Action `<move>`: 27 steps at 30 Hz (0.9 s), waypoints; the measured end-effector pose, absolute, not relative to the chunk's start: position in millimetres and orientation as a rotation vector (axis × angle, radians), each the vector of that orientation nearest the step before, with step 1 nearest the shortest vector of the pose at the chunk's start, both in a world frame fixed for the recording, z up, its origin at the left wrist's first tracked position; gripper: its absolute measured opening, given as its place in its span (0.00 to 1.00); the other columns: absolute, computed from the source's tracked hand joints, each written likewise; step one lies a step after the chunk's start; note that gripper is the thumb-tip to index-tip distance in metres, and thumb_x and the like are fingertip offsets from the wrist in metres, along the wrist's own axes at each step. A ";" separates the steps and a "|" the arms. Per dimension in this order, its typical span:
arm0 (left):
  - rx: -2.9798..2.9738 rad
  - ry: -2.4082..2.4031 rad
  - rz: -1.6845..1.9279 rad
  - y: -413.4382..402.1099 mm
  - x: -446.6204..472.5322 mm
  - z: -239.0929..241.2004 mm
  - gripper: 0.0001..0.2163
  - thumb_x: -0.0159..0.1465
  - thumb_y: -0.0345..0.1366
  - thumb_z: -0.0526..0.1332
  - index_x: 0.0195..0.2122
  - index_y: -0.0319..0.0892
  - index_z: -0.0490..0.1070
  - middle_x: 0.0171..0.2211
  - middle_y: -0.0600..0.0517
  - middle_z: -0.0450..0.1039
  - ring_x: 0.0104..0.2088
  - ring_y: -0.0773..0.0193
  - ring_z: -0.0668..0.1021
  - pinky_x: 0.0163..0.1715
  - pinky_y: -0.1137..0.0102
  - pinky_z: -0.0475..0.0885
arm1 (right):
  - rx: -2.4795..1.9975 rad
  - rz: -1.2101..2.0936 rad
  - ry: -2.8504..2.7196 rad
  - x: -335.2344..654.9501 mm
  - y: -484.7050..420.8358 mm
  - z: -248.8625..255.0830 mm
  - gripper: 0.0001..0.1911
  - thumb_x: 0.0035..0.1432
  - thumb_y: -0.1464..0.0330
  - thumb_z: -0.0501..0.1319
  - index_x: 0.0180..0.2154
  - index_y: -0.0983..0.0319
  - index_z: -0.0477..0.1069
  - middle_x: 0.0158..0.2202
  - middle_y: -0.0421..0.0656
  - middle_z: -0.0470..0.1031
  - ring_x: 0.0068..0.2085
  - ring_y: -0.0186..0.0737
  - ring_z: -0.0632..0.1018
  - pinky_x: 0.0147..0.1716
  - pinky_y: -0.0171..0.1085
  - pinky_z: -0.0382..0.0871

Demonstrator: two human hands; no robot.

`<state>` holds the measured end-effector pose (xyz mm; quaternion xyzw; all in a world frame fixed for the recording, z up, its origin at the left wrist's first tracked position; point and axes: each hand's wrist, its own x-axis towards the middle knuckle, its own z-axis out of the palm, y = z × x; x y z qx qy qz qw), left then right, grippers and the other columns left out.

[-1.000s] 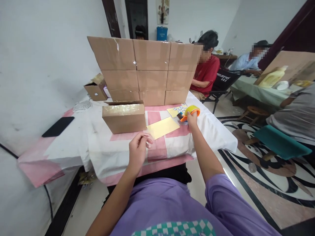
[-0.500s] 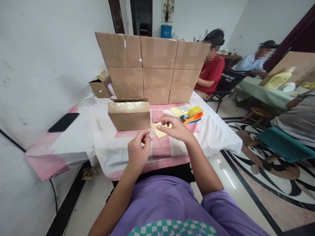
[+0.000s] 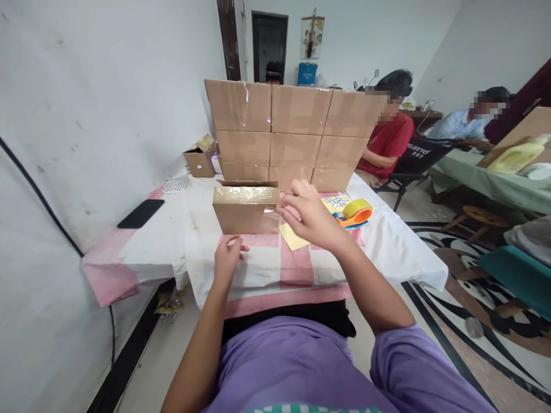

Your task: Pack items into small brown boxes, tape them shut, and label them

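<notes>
A small brown cardboard box [image 3: 245,219] stands upright on the cloth-covered table, its top shiny with tape and a flap raised along its back edge. My right hand [image 3: 305,211] is at the box's right end, fingers pinched on what looks like a strip of clear tape [image 3: 271,212] against the front face. Below that hand lies a yellow paper sheet [image 3: 294,238], partly covered by it. My left hand [image 3: 228,255] is just in front of the box's lower left edge, fingers loosely bent and apart, holding nothing.
A tall panel of joined cardboard [image 3: 297,109] rises behind the box. An orange tape dispenser [image 3: 359,215] with yellow tape lies at right, near a printed yellow sheet [image 3: 338,202]. At left are a black phone-like slab [image 3: 141,213] and an open carton [image 3: 200,162]. People sit beyond.
My right hand has risen from the yellow sheet to the box's right end. My left hand has moved left, away from it, and its fingers have loosened. The view has shifted.
</notes>
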<state>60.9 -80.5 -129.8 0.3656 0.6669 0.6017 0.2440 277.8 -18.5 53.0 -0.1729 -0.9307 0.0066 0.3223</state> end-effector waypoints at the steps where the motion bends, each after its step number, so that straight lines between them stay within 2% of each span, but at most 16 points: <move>1: 1.010 1.869 1.654 -83.1 55.1 -134.2 0.16 0.60 0.46 0.59 0.42 0.40 0.74 0.26 0.49 0.78 0.24 0.59 0.79 0.24 0.68 0.73 | -0.461 0.056 -2.413 280.7 -16.8 60.0 0.09 0.71 0.69 0.55 0.37 0.61 0.72 0.40 0.46 0.67 0.45 0.47 0.68 0.45 0.44 0.61; 3: 1.053 1.963 1.692 -85.7 47.0 -134.5 0.14 0.61 0.45 0.59 0.42 0.42 0.74 0.32 0.47 0.80 0.31 0.57 0.81 0.33 0.64 0.76 | -0.466 0.117 -2.407 282.9 -10.0 73.9 0.09 0.71 0.69 0.55 0.36 0.60 0.70 0.39 0.45 0.67 0.44 0.47 0.68 0.46 0.44 0.62; 5: 1.121 2.042 1.749 -80.9 42.0 -121.7 0.14 0.62 0.44 0.59 0.44 0.43 0.75 0.41 0.45 0.81 0.43 0.54 0.81 0.46 0.60 0.77 | -0.463 0.151 -2.434 278.9 2.2 85.8 0.09 0.70 0.68 0.56 0.35 0.60 0.70 0.38 0.44 0.66 0.45 0.46 0.68 0.46 0.45 0.63; 9: 1.690 2.257 1.683 -45.1 33.3 -71.8 0.21 0.65 0.43 0.58 0.57 0.43 0.72 0.62 0.41 0.72 0.64 0.49 0.71 0.64 0.54 0.65 | -0.436 0.272 -2.498 258.5 34.5 104.0 0.09 0.67 0.68 0.58 0.32 0.60 0.69 0.37 0.43 0.66 0.44 0.44 0.68 0.46 0.44 0.64; 11: 2.030 2.329 1.432 -21.4 29.0 -48.8 0.27 0.66 0.46 0.58 0.65 0.43 0.66 0.70 0.42 0.62 0.71 0.48 0.62 0.69 0.51 0.56 | -0.422 0.363 -2.563 249.3 46.5 112.6 0.09 0.66 0.68 0.59 0.30 0.60 0.68 0.36 0.42 0.66 0.42 0.43 0.69 0.45 0.42 0.64; 13: 2.163 2.345 1.180 -1.4 26.3 -34.5 0.30 0.68 0.48 0.56 0.70 0.43 0.60 0.73 0.44 0.55 0.74 0.48 0.56 0.71 0.48 0.49 | -0.407 0.438 -2.636 244.9 51.9 120.8 0.09 0.65 0.69 0.60 0.30 0.61 0.69 0.35 0.42 0.68 0.40 0.41 0.69 0.43 0.40 0.64; 15: 2.140 2.371 1.073 11.1 26.1 -29.9 0.29 0.70 0.47 0.53 0.71 0.43 0.60 0.72 0.44 0.58 0.74 0.50 0.56 0.72 0.48 0.45 | -0.406 0.512 -2.686 246.1 51.8 127.4 0.09 0.63 0.69 0.62 0.30 0.61 0.70 0.35 0.42 0.69 0.39 0.40 0.69 0.41 0.39 0.64; 20: 1.894 2.359 1.171 16.1 28.0 -38.2 0.24 0.73 0.45 0.49 0.64 0.43 0.69 0.57 0.42 0.78 0.62 0.50 0.74 0.72 0.52 0.46 | -0.353 0.883 -2.533 251.9 54.9 128.2 0.10 0.63 0.63 0.64 0.32 0.62 0.72 0.33 0.40 0.71 0.37 0.36 0.70 0.40 0.37 0.64; 24: 1.788 2.320 1.144 18.5 19.1 -34.7 0.22 0.74 0.47 0.46 0.52 0.46 0.79 0.50 0.43 0.82 0.57 0.45 0.78 0.67 0.49 0.57 | -0.429 1.089 -2.366 229.7 83.0 109.8 0.15 0.65 0.61 0.63 0.29 0.62 0.69 0.29 0.39 0.69 0.33 0.34 0.67 0.37 0.35 0.64; 27: 1.714 2.313 1.136 23.8 10.6 -28.0 0.27 0.75 0.50 0.42 0.52 0.46 0.79 0.49 0.42 0.82 0.56 0.42 0.78 0.60 0.49 0.65 | -0.642 1.012 -2.512 200.2 108.4 89.3 0.12 0.64 0.63 0.61 0.30 0.63 0.71 0.30 0.39 0.72 0.33 0.33 0.69 0.38 0.34 0.65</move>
